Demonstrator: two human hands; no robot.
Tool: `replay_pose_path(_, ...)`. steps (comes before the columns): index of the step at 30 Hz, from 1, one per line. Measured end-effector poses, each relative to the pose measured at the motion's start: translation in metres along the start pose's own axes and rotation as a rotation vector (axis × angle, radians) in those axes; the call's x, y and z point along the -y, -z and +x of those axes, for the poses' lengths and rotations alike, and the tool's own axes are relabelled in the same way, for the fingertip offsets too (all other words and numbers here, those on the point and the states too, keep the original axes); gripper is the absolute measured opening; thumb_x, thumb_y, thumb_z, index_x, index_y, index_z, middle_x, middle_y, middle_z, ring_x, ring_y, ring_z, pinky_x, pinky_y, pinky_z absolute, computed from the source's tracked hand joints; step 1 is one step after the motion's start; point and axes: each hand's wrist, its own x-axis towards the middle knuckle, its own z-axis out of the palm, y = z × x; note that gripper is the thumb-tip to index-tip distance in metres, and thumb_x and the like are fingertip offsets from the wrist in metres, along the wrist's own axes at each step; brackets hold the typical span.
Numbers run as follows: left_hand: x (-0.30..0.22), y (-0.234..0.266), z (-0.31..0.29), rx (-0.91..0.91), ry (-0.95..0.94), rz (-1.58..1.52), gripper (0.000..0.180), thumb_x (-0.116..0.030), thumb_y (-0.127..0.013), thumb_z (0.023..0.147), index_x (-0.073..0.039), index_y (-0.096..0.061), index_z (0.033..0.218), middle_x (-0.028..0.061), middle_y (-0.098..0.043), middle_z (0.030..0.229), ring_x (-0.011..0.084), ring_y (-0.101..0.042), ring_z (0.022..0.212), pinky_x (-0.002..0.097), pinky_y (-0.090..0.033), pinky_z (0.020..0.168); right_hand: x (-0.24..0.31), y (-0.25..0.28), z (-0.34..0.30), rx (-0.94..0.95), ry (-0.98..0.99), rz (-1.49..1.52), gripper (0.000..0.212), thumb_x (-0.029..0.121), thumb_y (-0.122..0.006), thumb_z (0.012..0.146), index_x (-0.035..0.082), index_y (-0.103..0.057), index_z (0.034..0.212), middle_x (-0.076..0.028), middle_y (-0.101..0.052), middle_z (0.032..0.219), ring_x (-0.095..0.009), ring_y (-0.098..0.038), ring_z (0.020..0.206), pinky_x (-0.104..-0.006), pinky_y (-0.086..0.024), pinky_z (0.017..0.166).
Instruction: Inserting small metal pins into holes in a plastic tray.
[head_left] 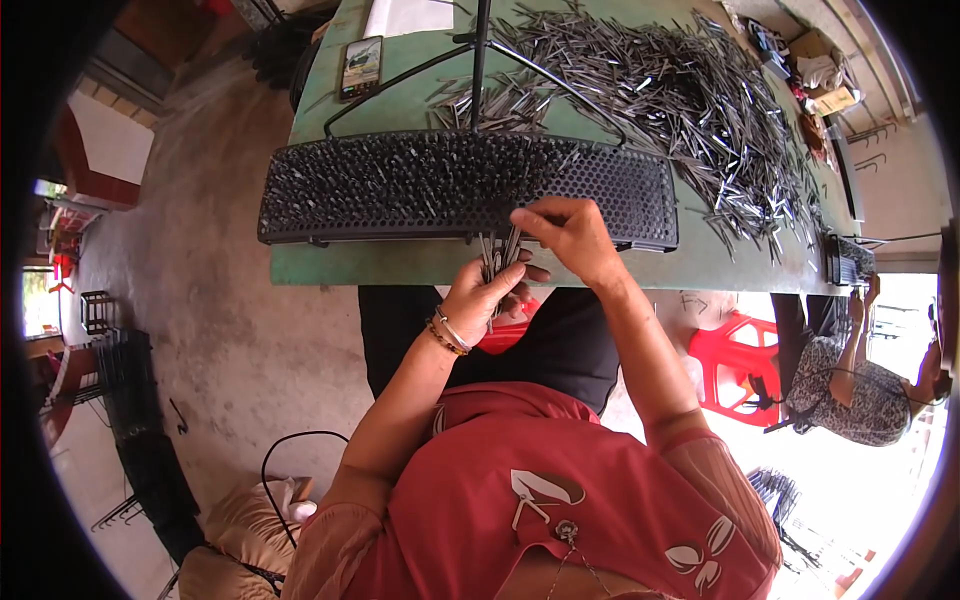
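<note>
My left hand point(483, 290) is closed round a bunch of thin dark metal strips point(497, 255), their ends sticking up near the table's front edge. Just above and to the right, my right hand point(570, 235) is closed in a pinch at the front of a black perforated rack point(610, 195). What its fingertips hold is too small to make out. Strips stand densely in the rack's holes across the left and middle, while the holes at the right show bare. A black wire handle point(479, 80) rises from the rack's back.
A large heap of loose strips point(690, 110) covers the far right of the green table point(330, 262). A phone point(361, 66) lies at the far left. Red plastic stools point(735, 370) stand at the right, beside another person point(850, 390) working at a similar rack point(848, 262).
</note>
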Motion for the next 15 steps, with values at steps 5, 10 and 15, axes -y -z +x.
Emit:
replay_pose_path(5,0.007,0.011,-0.002,-0.051,0.049,-0.08,0.022,-0.022,-0.051,0.095,-0.005,-0.053,0.11,0.0111,-0.064,0.095,0.0046,-0.048,0.062,0.0175,-0.036,0.047,0.021,-0.005,0.009,-0.205,-0.038,0.074,0.021,0.018,-0.065,0.086,-0.003,-0.067,0.089,0.0,-0.057,0.061,-0.004,-0.049,0.057,-0.0206,-0.037,0.048)
replay_pose_path(10,0.008,0.011,-0.004,-0.057,0.082,-0.087,0.023,-0.023,-0.051,0.095,-0.006,-0.054,0.111,0.0102,-0.064,0.094,0.0034,-0.045,0.061,0.0172,-0.035,0.046,0.012,-0.023,0.025,-0.278,0.242,-0.049,0.014,0.012,-0.064,0.087,0.002,-0.066,0.096,-0.002,-0.062,0.072,-0.006,-0.051,0.055,-0.0224,-0.042,0.049)
replay_pose_path(15,0.009,0.012,-0.005,-0.069,0.082,-0.081,0.024,-0.024,-0.051,0.095,-0.006,-0.054,0.111,0.0091,-0.064,0.094,0.002,-0.045,0.061,0.0168,-0.034,0.046,0.008,-0.032,0.032,-0.231,0.374,-0.102,0.013,0.01,-0.064,0.085,0.0,-0.065,0.092,-0.01,-0.064,0.08,-0.017,-0.06,0.062,-0.0278,-0.047,0.055)
